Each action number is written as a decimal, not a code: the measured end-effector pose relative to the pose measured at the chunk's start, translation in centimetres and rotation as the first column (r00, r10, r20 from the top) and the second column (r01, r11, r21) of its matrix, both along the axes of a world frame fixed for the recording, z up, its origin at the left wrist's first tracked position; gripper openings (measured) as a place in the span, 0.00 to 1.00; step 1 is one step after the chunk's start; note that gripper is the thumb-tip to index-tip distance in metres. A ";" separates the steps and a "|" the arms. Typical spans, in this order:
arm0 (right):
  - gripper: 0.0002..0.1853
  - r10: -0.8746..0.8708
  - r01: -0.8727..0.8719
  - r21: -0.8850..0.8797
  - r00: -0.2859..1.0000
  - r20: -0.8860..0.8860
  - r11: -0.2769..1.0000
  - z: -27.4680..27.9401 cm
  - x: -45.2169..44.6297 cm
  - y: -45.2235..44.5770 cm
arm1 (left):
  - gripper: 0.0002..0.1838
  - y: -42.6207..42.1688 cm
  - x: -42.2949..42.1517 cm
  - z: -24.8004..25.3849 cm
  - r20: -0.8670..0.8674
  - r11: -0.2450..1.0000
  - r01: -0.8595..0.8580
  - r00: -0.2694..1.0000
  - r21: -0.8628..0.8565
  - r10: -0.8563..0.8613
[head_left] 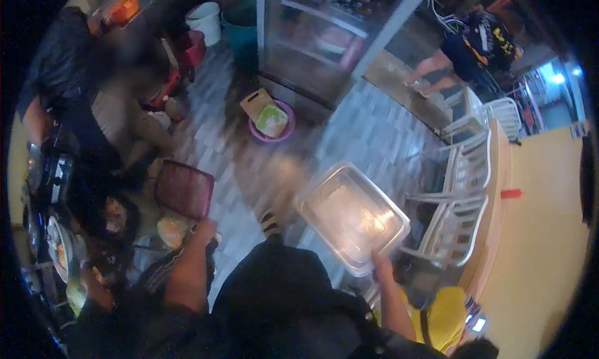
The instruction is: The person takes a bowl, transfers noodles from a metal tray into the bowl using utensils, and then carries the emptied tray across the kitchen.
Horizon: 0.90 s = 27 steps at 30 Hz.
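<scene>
My right hand point(384, 270) grips the near edge of a clear, shallow rectangular plastic container point(352, 218), tilted over the floor at centre right. On the left, my left hand point(206, 229) is closed at the lower right corner of a dark red plastic basket or tray point(185, 189). The two items are apart, with floor showing between them. Beyond them a pink-purple basin point(281, 132) stands on the floor, with a wooden board point(254, 103) and a green-and-white container point(272, 119) in it.
People sit or crouch at the left point(112, 103), near a stove point(59, 178). Another person point(477, 47) is at the upper right. White plastic chairs point(458, 228) line the right side. A glass-front cabinet point(312, 47) and buckets point(204, 22) stand ahead.
</scene>
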State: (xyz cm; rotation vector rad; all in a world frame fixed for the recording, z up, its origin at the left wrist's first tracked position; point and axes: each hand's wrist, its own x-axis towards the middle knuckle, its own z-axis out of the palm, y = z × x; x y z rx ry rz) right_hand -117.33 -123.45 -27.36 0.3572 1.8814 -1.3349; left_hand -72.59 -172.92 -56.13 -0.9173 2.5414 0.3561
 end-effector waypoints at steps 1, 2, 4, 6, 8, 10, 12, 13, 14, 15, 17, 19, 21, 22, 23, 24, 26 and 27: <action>0.25 0.016 -0.016 -0.009 0.999 -0.031 1.000 -1.1 -2.2 -1.5 | 0.11 -1.6 -4.0 2.4 -0.052 0.938 -0.317 0.944 0.140 0.327; 0.24 0.031 -0.032 -0.018 0.998 -0.063 0.999 -2.3 -4.5 -2.9 | 0.11 -2.9 -8.9 6.8 -0.053 0.765 -0.577 0.788 0.286 0.614; 0.22 -0.005 -0.018 -0.147 0.988 -0.154 0.989 -4.7 -7.8 -6.7 | 0.13 -7.2 -15.1 7.0 -0.130 0.805 -0.474 0.828 0.356 0.545; 0.22 0.104 -0.107 0.163 0.994 0.027 0.981 -5.4 -12.3 -9.9 | 0.13 -10.7 -20.3 7.0 -0.154 0.766 -0.503 0.787 0.400 0.597; 0.22 0.180 -0.199 0.280 0.979 0.092 0.939 -6.3 -15.8 -13.0 | 0.12 -13.3 -25.3 7.0 -0.123 0.629 -0.654 0.646 0.421 0.753; 0.22 0.264 -0.260 0.227 0.964 0.013 0.938 -7.8 -18.3 -16.6 | 0.12 -15.0 -27.3 4.5 -0.167 0.581 -0.679 0.575 0.448 0.801; 0.22 0.266 -0.269 0.203 0.963 0.044 0.941 -10.4 -21.3 -20.0 | 0.11 -18.4 -29.5 -0.3 -0.147 0.524 -0.718 0.520 0.457 0.841; 0.22 0.258 -0.267 0.203 0.964 0.071 0.942 -11.6 -22.0 -21.0 | 0.11 -20.0 -29.7 -5.0 -0.081 0.486 -0.746 0.509 0.455 0.857; 0.21 0.260 -0.273 0.209 0.962 0.084 0.939 -12.7 -23.1 -22.5 | 0.12 -21.0 -30.4 -7.6 -0.064 0.432 -0.749 0.466 0.502 0.883; 0.20 0.263 -0.277 0.211 0.960 0.092 0.938 -14.0 -24.3 -23.8 | 0.12 -21.9 -31.1 -10.2 -0.045 0.375 -0.749 0.421 0.546 0.906; 0.18 0.236 -0.248 0.180 0.968 0.084 0.952 -18.4 -26.4 -25.6 | 0.15 -21.5 -34.0 -13.2 -0.069 0.225 -0.670 0.252 0.707 0.965; 0.15 0.175 -0.179 0.103 0.983 0.045 0.978 -23.4 -27.0 -25.1 | 0.17 -22.7 -36.3 -18.4 -0.016 0.417 -0.729 0.487 0.543 0.873; 0.13 0.154 -0.167 0.108 0.981 0.122 0.980 -26.1 -27.7 -26.1 | 0.19 -24.1 -38.5 -22.7 -0.006 0.381 -0.707 0.471 0.595 0.882; 0.13 0.138 -0.156 0.116 0.979 0.151 0.981 -27.0 -27.9 -27.0 | 0.19 -25.0 -38.3 -26.3 -0.104 0.498 -0.619 0.559 0.608 0.822; 0.16 0.129 -0.142 0.138 0.987 0.099 0.980 -28.5 -27.7 -28.2 | 0.19 -25.8 -38.5 -30.0 -0.112 0.449 -0.609 0.509 0.654 0.854; 0.15 0.117 -0.129 0.142 0.989 0.092 0.981 -29.9 -28.1 -28.0 | 0.18 -26.7 -38.8 -33.5 -0.118 0.400 -0.594 0.456 0.698 0.882; 0.14 0.090 -0.102 0.157 0.993 0.078 0.982 -32.8 -27.8 -27.8 | 0.17 -28.5 -39.4 -40.1 -0.077 0.163 -0.641 0.161 0.750 0.984; 0.14 0.104 -0.118 0.170 0.990 0.092 0.978 -33.7 -28.1 -28.1 | 0.17 -28.8 -39.7 -41.8 -0.073 0.092 -0.620 0.056 0.779 0.996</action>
